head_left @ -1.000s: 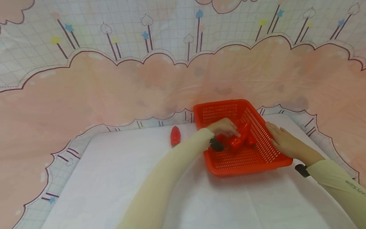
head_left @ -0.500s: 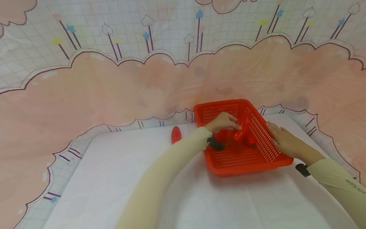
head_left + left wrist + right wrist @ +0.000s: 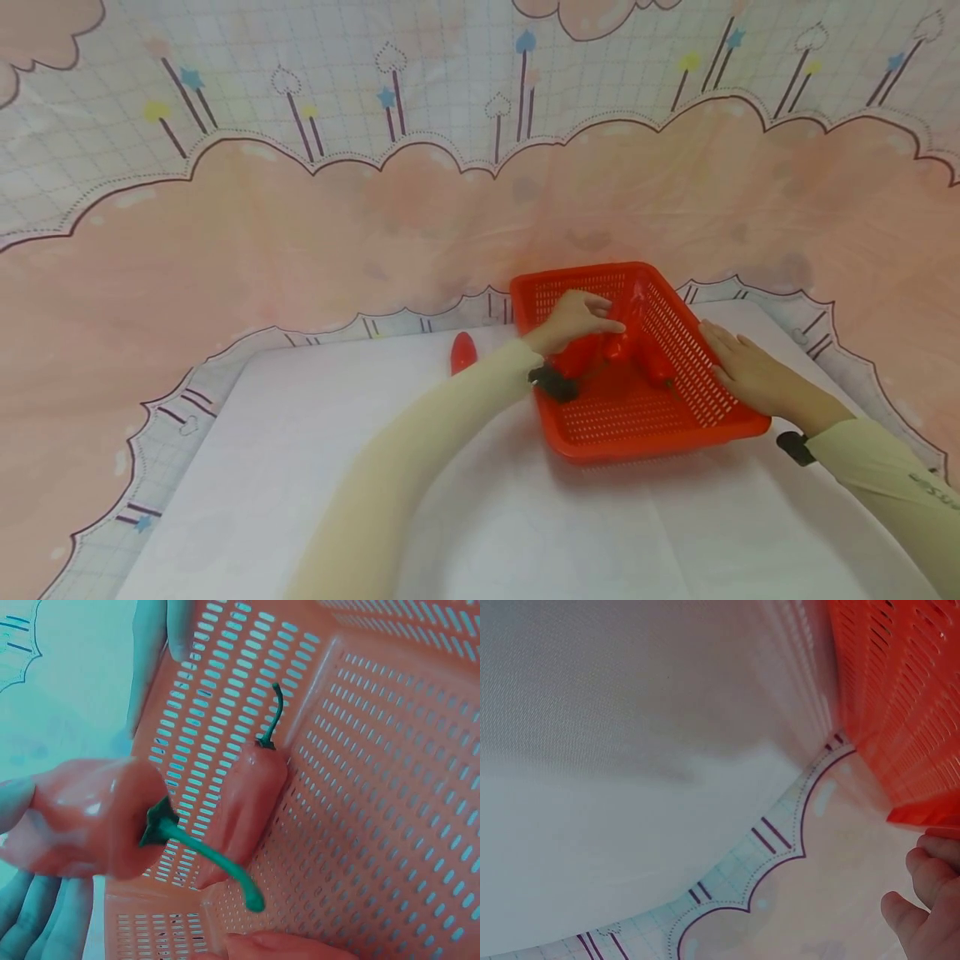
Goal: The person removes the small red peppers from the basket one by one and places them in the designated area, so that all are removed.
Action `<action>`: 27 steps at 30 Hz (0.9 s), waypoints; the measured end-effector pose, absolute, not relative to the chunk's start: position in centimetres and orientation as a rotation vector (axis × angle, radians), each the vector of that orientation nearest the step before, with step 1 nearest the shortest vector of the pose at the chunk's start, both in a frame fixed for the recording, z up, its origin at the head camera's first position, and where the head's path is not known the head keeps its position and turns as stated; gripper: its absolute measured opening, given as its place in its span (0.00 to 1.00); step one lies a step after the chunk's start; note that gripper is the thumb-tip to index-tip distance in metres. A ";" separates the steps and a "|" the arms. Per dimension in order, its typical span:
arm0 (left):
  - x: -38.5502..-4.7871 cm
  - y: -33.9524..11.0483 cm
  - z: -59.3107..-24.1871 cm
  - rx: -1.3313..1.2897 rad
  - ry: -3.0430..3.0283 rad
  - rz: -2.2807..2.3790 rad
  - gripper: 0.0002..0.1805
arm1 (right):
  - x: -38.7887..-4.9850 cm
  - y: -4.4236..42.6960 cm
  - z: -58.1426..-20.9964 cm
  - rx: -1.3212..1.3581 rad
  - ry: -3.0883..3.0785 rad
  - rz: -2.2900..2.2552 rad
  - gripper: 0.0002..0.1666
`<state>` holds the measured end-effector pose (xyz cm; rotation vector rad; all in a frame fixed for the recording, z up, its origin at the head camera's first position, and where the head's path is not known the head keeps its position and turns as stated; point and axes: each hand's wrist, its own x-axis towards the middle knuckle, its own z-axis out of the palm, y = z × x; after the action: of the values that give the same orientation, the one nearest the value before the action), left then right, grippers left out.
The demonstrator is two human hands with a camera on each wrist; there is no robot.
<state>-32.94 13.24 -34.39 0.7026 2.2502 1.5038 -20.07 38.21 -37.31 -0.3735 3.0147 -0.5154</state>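
My left hand (image 3: 573, 321) is over the inside of a red slotted plastic basket (image 3: 637, 454) and grips a red pepper (image 3: 82, 817) between thumb and fingers. The pepper's green stem points away from the palm in the left wrist view. Below it in the basket lie another red pepper (image 3: 251, 791) with a curved stem and part of a further one (image 3: 292, 949). My right hand (image 3: 750, 371) rests against the basket's right rim with its fingers extended. In the right wrist view only some of its fingers (image 3: 930, 881) show beside the rim.
One more red pepper (image 3: 463, 350) lies on the white tabletop (image 3: 300, 442) left of the basket, partly covered by my left sleeve. A patterned pink cloth (image 3: 337, 242) hangs behind the table.
My left hand has drawn back slightly up and to the left, lifting the pepper from among the others. My right hand stays at the rim, and the basket keeps its place.
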 end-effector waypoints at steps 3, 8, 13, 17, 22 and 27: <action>-32.8 12.8 -34.3 0.707 2.275 1.538 0.26 | -20.0 38.3 -37.3 -0.385 3.016 -0.523 0.40; -32.4 12.0 -34.0 0.666 2.288 1.591 0.27 | -20.1 38.1 -37.3 -0.370 3.022 -0.498 0.41; -32.1 11.3 -33.4 0.622 2.296 1.641 0.28 | -20.1 38.1 -37.3 -0.364 3.021 -0.497 0.42; -31.8 10.6 -32.9 0.572 2.303 1.676 0.28 | -20.0 38.1 -37.2 -0.375 3.018 -0.509 0.41; -31.5 9.8 -32.3 0.519 2.314 1.698 0.27 | -20.1 38.2 -37.3 -0.370 3.013 -0.513 0.42; -31.1 8.9 -31.5 0.485 2.327 1.713 0.27 | -20.2 38.3 -37.4 -0.371 3.013 -0.510 0.42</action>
<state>-31.10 8.85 -31.55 0.4853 2.3268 1.7133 -20.18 38.28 -37.41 -0.3711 3.0132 -0.5097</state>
